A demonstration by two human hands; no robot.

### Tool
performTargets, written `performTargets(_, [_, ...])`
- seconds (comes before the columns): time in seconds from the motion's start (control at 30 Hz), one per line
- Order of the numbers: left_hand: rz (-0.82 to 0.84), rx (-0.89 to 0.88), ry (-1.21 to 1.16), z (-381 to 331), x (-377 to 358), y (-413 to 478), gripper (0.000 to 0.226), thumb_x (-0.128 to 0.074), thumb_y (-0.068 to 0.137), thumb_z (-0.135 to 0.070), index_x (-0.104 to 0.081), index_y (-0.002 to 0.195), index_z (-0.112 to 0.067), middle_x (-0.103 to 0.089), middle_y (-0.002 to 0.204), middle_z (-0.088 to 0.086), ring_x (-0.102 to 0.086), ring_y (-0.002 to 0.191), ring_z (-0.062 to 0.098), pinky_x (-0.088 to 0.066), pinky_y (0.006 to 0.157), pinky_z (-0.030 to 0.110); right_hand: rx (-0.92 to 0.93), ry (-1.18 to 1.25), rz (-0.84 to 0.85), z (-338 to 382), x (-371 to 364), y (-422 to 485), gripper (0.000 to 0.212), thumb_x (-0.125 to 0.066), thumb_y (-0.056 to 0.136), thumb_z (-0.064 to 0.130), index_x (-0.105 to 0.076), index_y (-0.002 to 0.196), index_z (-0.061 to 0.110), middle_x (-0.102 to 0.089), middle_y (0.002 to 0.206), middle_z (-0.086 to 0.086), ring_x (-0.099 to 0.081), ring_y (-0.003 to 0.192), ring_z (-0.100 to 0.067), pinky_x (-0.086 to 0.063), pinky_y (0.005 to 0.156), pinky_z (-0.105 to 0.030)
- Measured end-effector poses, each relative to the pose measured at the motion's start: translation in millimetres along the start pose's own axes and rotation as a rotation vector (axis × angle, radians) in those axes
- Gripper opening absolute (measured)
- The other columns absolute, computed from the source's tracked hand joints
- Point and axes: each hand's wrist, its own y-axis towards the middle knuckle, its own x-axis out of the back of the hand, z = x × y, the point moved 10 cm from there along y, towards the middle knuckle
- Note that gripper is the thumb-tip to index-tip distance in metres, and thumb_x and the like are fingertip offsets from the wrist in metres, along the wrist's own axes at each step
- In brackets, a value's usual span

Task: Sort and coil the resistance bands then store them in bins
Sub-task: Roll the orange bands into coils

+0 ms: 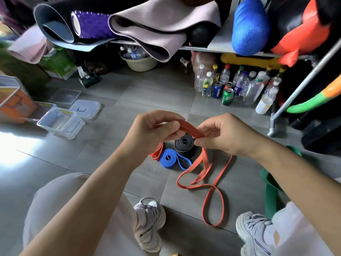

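Above the black band, your left hand and right hand pinched the orange band at its fold, seemingly ready to roll it tight.

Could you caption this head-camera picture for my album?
Left hand and right hand pinch a loose orange band above a coiled blue band and black band.

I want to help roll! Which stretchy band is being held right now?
The long orange band: the left hand and right hand pinch it, the rest trailing loose on the floor. The blue band, black band and green band lie untouched.
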Motion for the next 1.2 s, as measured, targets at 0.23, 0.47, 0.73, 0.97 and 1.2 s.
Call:
performTargets(0.23, [0.107,0.072,0.611,15,-11,1,0.019,-0.061,0.085,-0.004,-0.067,0.087,-0.021,-0.065,0.083,-0.002,-0.058,0.065,0.003,-0.045,0.06,0.013,0.002,-0.244,-0.037,0,12,-5,0.014,-0.075,0.08,0.017,-0.076,0.082,0.031,-0.07,0.067,0.01,-0.058,0.057,0.003,-0.046,0.058,-0.016])
performTargets(0.47, [0.237,-0.03,1.04,27,-43,-3,0.029,-0.059,0.075,-0.015,-0.067,0.1,-0.026,-0.045,0.078,-0.01,-0.047,0.067,0.008,-0.037,0.062,0.006,-0.049,-0.663,0.105,-14,-18,-2,0.015,-0.066,0.081,0.02,-0.075,0.092,0.025,-0.067,0.08,-0.003,-0.06,0.079,-0.023,-0.05,0.072,-0.039])
performTargets(0.73, [0.167,-0.015,1.143,33,-47,3,0.026,-0.064,0.079,-0.031,-0.048,0.062,-0.021,-0.047,0.062,-0.002,-0.045,0.066,0.026,-0.047,0.062,0.036,-0.062,-0.419,0.084,-8,-17,-3,0.013,-0.071,0.079,0.018,-0.076,0.09,0.019,-0.071,0.076,0.002,-0.063,0.072,-0.012,-0.049,0.067,-0.029])
performTargets(0.97, [0.027,0.03,0.559,13,-18,7,0.021,-0.078,0.074,-0.017,-0.065,0.067,-0.033,-0.065,0.057,-0.015,-0.048,0.042,-0.005,-0.031,0.04,0.008,-0.024,-0.217,-0.069,1,15,-5,0.014,-0.076,0.076,0.011,-0.074,0.084,0.022,-0.073,0.074,0.007,-0.067,0.069,-0.004,-0.055,0.071,-0.023])
performTargets(1.2, [-0.074,-0.031,0.102,0,-8,8,0.011,-0.069,0.079,-0.006,-0.069,0.089,-0.011,-0.069,0.078,0.005,-0.066,0.073,0.014,-0.049,0.056,0.018,0.028,0.29,-0.144,-1,2,-5,0.022,-0.076,0.061,0.023,-0.073,0.083,0.024,-0.074,0.079,0.003,-0.067,0.075,-0.008,-0.056,0.077,-0.022])
